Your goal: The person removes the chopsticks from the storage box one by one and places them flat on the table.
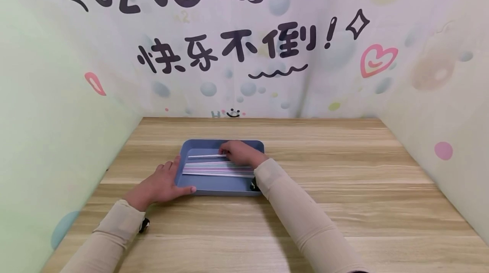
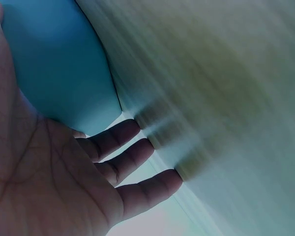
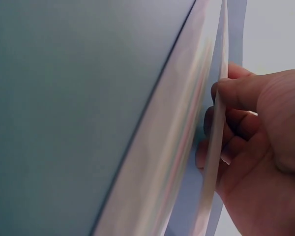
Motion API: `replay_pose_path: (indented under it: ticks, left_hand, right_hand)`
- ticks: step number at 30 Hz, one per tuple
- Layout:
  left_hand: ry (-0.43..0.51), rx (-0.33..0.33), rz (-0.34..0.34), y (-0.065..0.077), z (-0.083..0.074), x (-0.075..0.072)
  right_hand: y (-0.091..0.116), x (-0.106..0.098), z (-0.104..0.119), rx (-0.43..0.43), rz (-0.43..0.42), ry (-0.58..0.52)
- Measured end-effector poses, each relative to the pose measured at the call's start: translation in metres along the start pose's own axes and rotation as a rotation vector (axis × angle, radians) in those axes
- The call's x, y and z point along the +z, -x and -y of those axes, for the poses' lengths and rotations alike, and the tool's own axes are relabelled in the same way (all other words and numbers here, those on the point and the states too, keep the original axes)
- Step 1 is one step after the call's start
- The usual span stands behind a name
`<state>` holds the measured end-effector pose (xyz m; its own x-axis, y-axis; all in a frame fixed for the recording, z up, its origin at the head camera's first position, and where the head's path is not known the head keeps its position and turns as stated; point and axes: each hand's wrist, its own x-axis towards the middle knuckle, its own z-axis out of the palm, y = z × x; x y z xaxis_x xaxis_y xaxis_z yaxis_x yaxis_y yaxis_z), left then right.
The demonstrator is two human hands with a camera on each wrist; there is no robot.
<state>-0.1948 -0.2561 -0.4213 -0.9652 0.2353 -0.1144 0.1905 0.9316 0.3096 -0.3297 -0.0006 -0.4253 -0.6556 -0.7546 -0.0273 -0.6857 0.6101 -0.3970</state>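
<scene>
A shallow blue tray [image 1: 223,184] stands on the wooden table, with several thin pastel sticks [image 1: 214,170] lying lengthwise inside it. Behind that bunch, my right hand [image 1: 240,153] reaches over the tray and pinches one white stick [image 1: 202,156] between thumb and fingertips. In the right wrist view this white stick [image 3: 214,147] runs apart from the bunched sticks. My left hand [image 1: 162,184] lies against the tray's left end, thumb along the front rim. Seen from the left wrist, its fingers [image 2: 150,191] reach down to the tabletop beside the tray wall [image 2: 64,64].
Bare wood tabletop [image 1: 363,205] surrounds the tray. A white printed cloth [image 1: 229,90] with large dark lettering hangs along the table's back edge, and pale walls [image 1: 46,116] rise at both sides.
</scene>
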Motion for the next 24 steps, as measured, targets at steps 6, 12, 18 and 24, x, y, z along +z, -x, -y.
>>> replay_pose_path:
  ticks: [6,12,18,24]
  left_hand:
    - [-0.005,-0.006,0.006,0.001,0.0,0.0]
    - [-0.006,-0.005,0.007,0.002,-0.002,-0.002]
    - [-0.001,0.006,-0.008,0.005,-0.002,-0.003]
    - [0.003,0.017,-0.012,0.004,-0.002,-0.003]
  right_hand:
    - [0.003,-0.005,0.003,0.008,0.0,-0.043]
    - [0.009,-0.012,0.007,0.019,-0.013,-0.054]
    - [0.018,-0.025,0.016,-0.016,-0.047,-0.03]
    - [0.029,-0.04,0.021,-0.017,-0.072,-0.03]
